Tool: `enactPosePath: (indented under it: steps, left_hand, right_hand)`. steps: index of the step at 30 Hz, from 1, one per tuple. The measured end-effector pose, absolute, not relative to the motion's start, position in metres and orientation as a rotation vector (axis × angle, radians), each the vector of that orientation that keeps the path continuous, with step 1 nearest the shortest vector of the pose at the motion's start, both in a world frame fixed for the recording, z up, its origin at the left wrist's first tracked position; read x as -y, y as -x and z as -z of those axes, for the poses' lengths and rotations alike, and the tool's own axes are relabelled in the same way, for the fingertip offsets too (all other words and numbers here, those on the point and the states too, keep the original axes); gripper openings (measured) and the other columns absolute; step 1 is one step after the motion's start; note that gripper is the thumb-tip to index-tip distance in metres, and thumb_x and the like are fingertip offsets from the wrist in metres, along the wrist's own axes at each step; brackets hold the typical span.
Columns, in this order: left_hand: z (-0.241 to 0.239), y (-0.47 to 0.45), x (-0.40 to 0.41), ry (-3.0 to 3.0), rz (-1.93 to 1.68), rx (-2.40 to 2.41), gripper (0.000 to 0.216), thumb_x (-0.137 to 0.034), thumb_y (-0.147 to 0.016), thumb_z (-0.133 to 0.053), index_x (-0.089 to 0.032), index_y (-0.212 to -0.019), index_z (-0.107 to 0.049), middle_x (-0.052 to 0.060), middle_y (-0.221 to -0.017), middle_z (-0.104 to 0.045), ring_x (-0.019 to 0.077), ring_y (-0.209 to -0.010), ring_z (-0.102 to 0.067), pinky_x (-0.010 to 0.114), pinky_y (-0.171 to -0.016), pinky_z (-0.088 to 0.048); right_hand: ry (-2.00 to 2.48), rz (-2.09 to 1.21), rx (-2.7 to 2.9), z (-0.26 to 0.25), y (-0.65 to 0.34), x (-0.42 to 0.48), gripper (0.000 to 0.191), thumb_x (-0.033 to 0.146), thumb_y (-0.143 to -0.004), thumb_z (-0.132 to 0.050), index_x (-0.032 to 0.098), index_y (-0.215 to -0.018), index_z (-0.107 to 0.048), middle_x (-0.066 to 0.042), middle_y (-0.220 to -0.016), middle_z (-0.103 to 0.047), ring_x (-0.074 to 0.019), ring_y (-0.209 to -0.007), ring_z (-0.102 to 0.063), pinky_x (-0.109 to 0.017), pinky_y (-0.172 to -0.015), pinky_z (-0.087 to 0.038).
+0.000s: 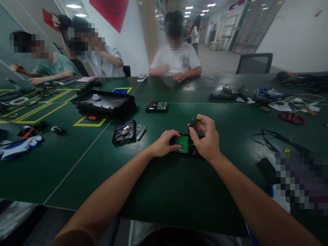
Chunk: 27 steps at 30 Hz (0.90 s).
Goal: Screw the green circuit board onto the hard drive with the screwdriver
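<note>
A black hard drive (185, 145) with a green circuit board facing up lies on the dark green table (164, 184) in front of me. My left hand (164, 143) grips the drive's left edge, fingers curled over it. My right hand (206, 138) is closed around a small screwdriver (194, 122) with a yellow and black handle, held upright over the drive's right side. The screwdriver's tip is hidden behind my fingers.
Another opened hard drive (124, 132) with a loose board (140, 131) lies to the left, a third drive (156, 106) farther back. A black tray stack (104, 102) sits back left. Red scissors (292, 118), cables and tools lie at right. Three people sit across the table.
</note>
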<state>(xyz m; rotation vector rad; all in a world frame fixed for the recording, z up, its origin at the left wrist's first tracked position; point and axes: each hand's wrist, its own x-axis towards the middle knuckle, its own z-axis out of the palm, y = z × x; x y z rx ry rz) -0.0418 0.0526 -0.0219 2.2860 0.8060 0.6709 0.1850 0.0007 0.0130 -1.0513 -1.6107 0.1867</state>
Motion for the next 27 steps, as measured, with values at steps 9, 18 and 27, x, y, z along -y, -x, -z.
enactPosePath:
  steps: [9, 18, 27]
  left_hand:
    - [0.0164, 0.0411, -0.0491, -2.256, -0.655, -0.833, 0.050, -0.039, -0.089, -0.079, -0.024, -0.133, -0.061, 0.012, -0.143, -0.060, 0.0301, -0.138, -0.051, 0.052, -0.119, -0.040]
    - [0.0178, 0.0407, -0.0503, -2.277, -0.660, -0.817, 0.049, -0.039, -0.089, -0.078, -0.024, -0.132, -0.061, 0.012, -0.142, -0.061, 0.0301, -0.139, -0.051, 0.052, -0.119, -0.039]
    - [0.0190, 0.0415, -0.0505, -2.269, -0.664, -0.822, 0.048, -0.039, -0.089, -0.078, -0.025, -0.132, -0.061, 0.011, -0.143, -0.061, 0.0306, -0.139, -0.051, 0.053, -0.119, -0.040]
  right_hand:
    - [1.030, -0.180, 1.653, -0.0163, -0.1847, 0.0009, 0.057, 0.021, -0.097, -0.061, 0.030, -0.150, -0.042, -0.011, -0.141, -0.063, -0.0265, -0.110, -0.075, -0.048, -0.098, -0.063]
    - [1.102, -0.088, 1.594, -0.0124, -0.1876, -0.0005, 0.058, 0.025, -0.092, -0.071, 0.030, -0.146, -0.050, -0.010, -0.130, -0.067, -0.0260, -0.097, -0.076, -0.050, -0.090, -0.066]
    - [1.092, -0.136, 1.598, -0.0113, -0.1870, -0.0011, 0.060, 0.025, -0.092, -0.069, 0.030, -0.148, -0.047, -0.010, -0.131, -0.069, -0.0261, -0.097, -0.077, -0.050, -0.089, -0.067]
